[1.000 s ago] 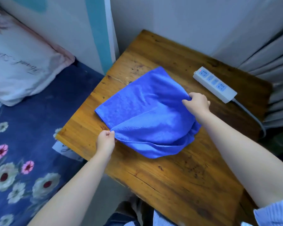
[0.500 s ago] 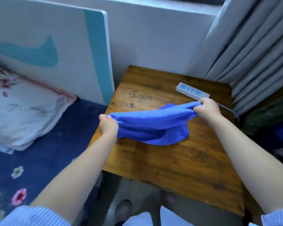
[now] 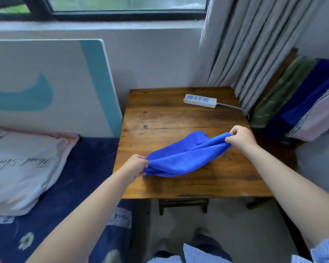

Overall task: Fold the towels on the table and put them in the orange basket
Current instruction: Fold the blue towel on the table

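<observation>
Blue towel (image 3: 180, 158) between two pinching hands over wooden table (image 3: 179, 116)

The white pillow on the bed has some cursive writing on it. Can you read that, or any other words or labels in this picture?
White pillow: black cursive script, seen upside down, too blurred to read.
White label on the dark blue floral bedspread: cursive script, not legible.
White power strip on the brown wooden table: no readable marking.
Blue towel: no text.

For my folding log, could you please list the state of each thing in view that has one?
Blue towel: bunched, stretched between both hands, sagging onto the table.
Left hand: grips one end.
Right hand: pinches the other end.
Power strip: lying flat, nothing plugged in.
Curtain: gathered aside.
</observation>
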`<action>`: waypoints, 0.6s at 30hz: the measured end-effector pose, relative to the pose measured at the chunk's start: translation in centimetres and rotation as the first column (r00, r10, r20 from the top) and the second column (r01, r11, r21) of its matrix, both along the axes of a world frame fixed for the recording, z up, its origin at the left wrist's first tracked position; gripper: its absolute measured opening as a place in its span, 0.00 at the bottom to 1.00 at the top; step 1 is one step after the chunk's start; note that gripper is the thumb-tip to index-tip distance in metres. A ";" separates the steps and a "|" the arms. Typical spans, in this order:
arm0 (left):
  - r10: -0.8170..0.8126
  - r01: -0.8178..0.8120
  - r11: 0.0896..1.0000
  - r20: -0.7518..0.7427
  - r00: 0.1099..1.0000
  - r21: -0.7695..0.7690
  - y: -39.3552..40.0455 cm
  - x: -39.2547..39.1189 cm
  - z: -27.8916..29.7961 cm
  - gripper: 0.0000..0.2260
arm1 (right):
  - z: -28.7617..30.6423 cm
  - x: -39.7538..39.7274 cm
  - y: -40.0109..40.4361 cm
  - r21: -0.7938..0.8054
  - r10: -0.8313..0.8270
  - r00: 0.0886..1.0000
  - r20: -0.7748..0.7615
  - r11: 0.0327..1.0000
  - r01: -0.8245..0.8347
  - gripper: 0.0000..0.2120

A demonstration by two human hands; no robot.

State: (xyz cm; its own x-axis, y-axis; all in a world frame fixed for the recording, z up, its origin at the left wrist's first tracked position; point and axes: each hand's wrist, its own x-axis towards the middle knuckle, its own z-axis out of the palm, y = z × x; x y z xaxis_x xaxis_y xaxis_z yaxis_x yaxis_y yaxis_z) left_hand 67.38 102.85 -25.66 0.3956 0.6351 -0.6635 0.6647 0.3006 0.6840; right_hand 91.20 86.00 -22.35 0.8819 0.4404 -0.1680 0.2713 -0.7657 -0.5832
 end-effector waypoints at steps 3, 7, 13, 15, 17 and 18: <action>-0.037 0.046 0.985 -0.055 0.998 0.168 0.8 -0.5 0.9 0.16 | 1.3 -1.2 -0.5 0.143 0.018 0.997 0.076 0.989 -0.029 0.11; 0.002 0.010 0.872 -0.024 1.000 0.490 3.2 -0.5 4.0 0.16 | 4.6 -2.8 0.3 0.436 -0.017 0.989 0.149 0.899 -0.050 0.15; 0.130 -0.287 0.828 0.333 0.934 0.481 6.2 0.5 8.2 0.24 | 9.6 -3.0 2.7 0.486 -0.054 0.955 0.293 0.868 -0.100 0.06; 0.115 -0.278 0.853 0.359 0.926 0.442 7.2 0.4 8.5 0.24 | 9.9 -1.3 2.5 0.390 -0.065 0.952 0.298 0.919 -0.059 0.09; 0.075 -0.192 0.874 0.266 0.961 0.446 8.1 0.4 8.5 0.20 | 9.4 0.4 2.5 0.240 -0.061 0.973 0.224 0.971 0.005 0.15; 0.080 -0.167 0.890 0.215 0.973 0.424 8.3 0.4 8.4 0.17 | 9.0 1.1 2.5 0.136 -0.052 0.981 0.188 0.990 0.027 0.15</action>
